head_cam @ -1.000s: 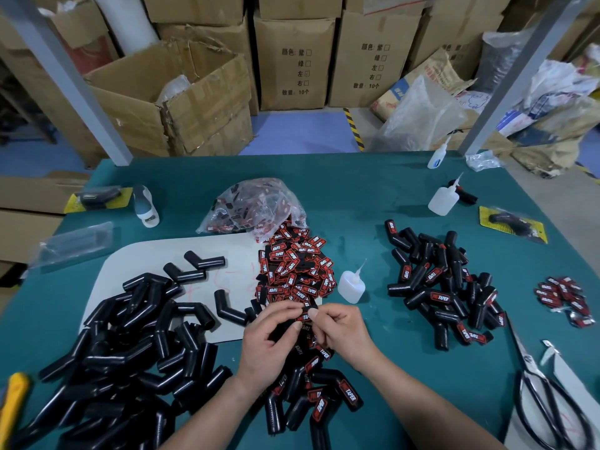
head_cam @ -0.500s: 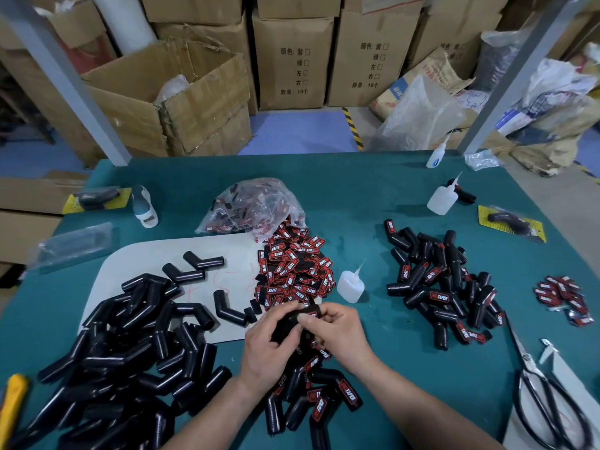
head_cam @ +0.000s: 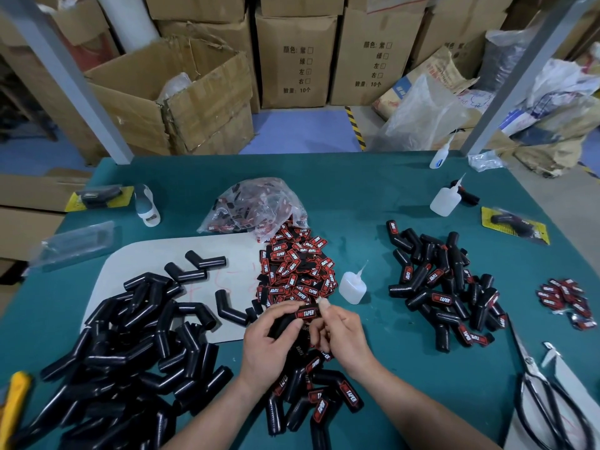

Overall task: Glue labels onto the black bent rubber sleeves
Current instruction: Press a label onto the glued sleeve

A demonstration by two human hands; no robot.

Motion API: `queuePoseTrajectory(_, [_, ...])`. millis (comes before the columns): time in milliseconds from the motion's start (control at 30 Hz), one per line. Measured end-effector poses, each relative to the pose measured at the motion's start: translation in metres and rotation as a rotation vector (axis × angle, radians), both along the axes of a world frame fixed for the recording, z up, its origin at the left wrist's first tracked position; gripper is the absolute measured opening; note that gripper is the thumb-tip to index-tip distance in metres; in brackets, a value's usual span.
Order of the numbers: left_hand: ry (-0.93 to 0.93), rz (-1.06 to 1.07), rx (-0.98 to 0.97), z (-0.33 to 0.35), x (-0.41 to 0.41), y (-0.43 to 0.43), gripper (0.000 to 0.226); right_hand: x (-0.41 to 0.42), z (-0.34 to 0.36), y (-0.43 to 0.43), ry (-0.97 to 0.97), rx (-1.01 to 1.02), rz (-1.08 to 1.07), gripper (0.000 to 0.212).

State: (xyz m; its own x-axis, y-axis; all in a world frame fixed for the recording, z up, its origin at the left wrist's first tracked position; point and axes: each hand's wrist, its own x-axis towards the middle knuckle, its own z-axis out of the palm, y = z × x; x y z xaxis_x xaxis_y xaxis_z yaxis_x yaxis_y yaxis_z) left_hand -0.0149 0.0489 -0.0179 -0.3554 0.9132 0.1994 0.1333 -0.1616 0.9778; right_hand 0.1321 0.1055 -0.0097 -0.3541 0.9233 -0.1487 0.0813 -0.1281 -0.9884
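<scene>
My left hand (head_cam: 269, 345) grips a black bent rubber sleeve (head_cam: 285, 321) at the table's front middle. A red and black label (head_cam: 306, 313) lies on the sleeve's upper end, and my right hand (head_cam: 344, 336) pinches that end with thumb and forefinger. Behind the hands lies a heap of loose labels (head_cam: 295, 271). A small glue bottle (head_cam: 352, 285) stands just right of the heap. Unlabelled sleeves (head_cam: 130, 345) are piled at the left, labelled sleeves (head_cam: 444, 287) at the right, and several more labelled ones (head_cam: 311, 404) lie under my wrists.
A white board (head_cam: 156, 254) lies under the left pile. A plastic bag of labels (head_cam: 256, 206) sits behind the heap. Two more glue bottles (head_cam: 444, 199) stand at the back right. Scissors (head_cam: 545, 397) lie front right, beside a small label pile (head_cam: 565, 300). Cardboard boxes stand beyond the table.
The hands have turned the sleeve, so the label now faces up on its upper end. One second ago the fingers held a label above the sleeve pile.
</scene>
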Motion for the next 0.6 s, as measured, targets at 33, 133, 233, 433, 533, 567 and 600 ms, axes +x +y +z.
queuePoseTrajectory(33, [-0.013, 0.009, 0.004, 0.0, 0.0, 0.0, 0.031, 0.0, 0.0, 0.0, 0.019, 0.015, 0.0, 0.052])
queuePoseTrajectory(133, [-0.055, 0.027, -0.003, -0.001, -0.003, 0.0, 0.031, 0.0, 0.001, 0.0, 0.025, 0.062, -0.006, 0.025])
queuePoseTrajectory(233, [-0.093, 0.046, -0.045, -0.001, -0.003, -0.001, 0.025, 0.001, 0.0, 0.0, -0.021, 0.159, 0.041, 0.029])
queuePoseTrajectory(433, [0.401, -0.013, 0.04, 0.014, -0.014, -0.006, 0.029, 0.003, 0.006, 0.008, -0.02, 0.198, 0.051, 0.028])
queuePoseTrajectory(533, [0.746, 0.103, -0.036, 0.027, -0.038, 0.003, 0.024, 0.009, 0.014, 0.015, 0.018, 0.085, 0.17, 0.016])
queuePoseTrajectory(567, [0.879, 0.129, -0.106, 0.03, -0.046, 0.007, 0.02, 0.012, 0.019, 0.016, 0.028, 0.009, 0.263, 0.013])
queuePoseTrajectory(600, [1.022, 0.13, -0.194, 0.032, -0.053, 0.009, 0.023, 0.015, 0.023, 0.016, 0.012, -0.044, 0.366, 0.019])
